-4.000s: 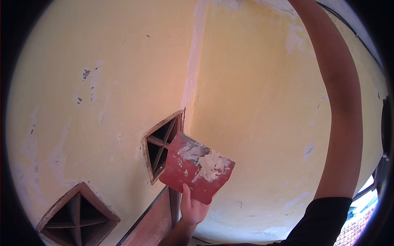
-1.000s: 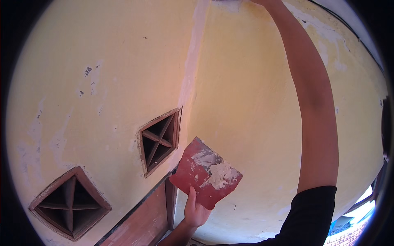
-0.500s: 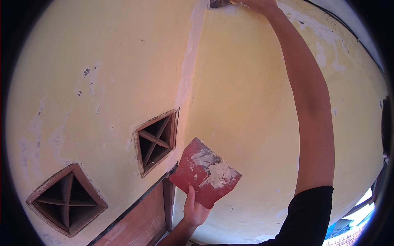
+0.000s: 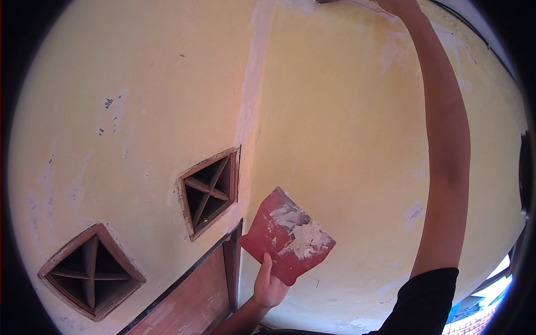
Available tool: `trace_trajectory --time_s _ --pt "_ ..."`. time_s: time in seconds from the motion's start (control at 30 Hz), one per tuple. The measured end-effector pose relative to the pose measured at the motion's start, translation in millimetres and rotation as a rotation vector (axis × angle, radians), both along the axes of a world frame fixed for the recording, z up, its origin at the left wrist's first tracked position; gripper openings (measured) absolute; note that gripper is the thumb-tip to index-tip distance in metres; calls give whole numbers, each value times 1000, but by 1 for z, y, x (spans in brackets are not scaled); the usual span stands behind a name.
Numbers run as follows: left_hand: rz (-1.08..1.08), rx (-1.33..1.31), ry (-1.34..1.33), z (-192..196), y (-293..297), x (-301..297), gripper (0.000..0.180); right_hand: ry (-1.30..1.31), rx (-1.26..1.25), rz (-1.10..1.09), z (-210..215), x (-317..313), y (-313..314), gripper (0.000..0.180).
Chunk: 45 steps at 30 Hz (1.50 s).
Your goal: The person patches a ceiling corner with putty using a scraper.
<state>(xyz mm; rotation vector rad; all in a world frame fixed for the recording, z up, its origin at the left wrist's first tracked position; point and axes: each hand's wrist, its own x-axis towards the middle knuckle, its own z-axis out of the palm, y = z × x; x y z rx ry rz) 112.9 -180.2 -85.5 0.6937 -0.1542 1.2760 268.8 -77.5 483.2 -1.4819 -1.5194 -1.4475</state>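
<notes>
Filler, white and partly smeared, sits on a red square board that the left hand grips by its lower corner, thumb pressed up along the board's face. The board is tilted, held close in front of the yellow wall just right of the corner where two wall faces meet. The right hand is far above it, at the very top edge of the view, the bare arm stretching straight up from a black sleeve. That hand is mostly cut off, so whether it is clenched cannot be told; a dark flat tool edge shows just left of it against the wall, near a pale patched streak. Two diamond-shaped vents with brown frames are set in the left wall face, and a brown door frame runs below them.

Compared with four seconds ago, the right arm now reaches further left across the wall, and the hand has come into sight at the top. The board is held lower and a little more to the right, and the vents have shifted with the head's turn.
</notes>
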Motion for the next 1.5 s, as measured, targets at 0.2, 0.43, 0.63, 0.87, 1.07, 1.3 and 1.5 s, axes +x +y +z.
trace_trajectory --time_s 0.2,0.43,0.63,0.87,1.07,1.3,1.5 --pt "-18 3 -1 2 6 5 62 106 26 68 6 -51 37 60" --pt "23 -51 -41 1 30 13 66 20 41 -71 3 -59 86 57" --pt "-23 -60 -18 -10 64 18 66 -80 44 -291 -22 -35 55 57" --pt "-110 -77 -4 -30 46 -24 63 -119 138 -457 -19 -57 -12 60" --pt "-27 -50 -21 -20 27 -51 64 -87 89 -187 -4 -109 70 60" --pt "-51 -41 -150 -19 36 -70 61 -20 -15 -222 -21 -113 57 62" --pt "-48 -25 -45 -16 48 -80 69 -52 39 -524 -8 -99 -35 69"
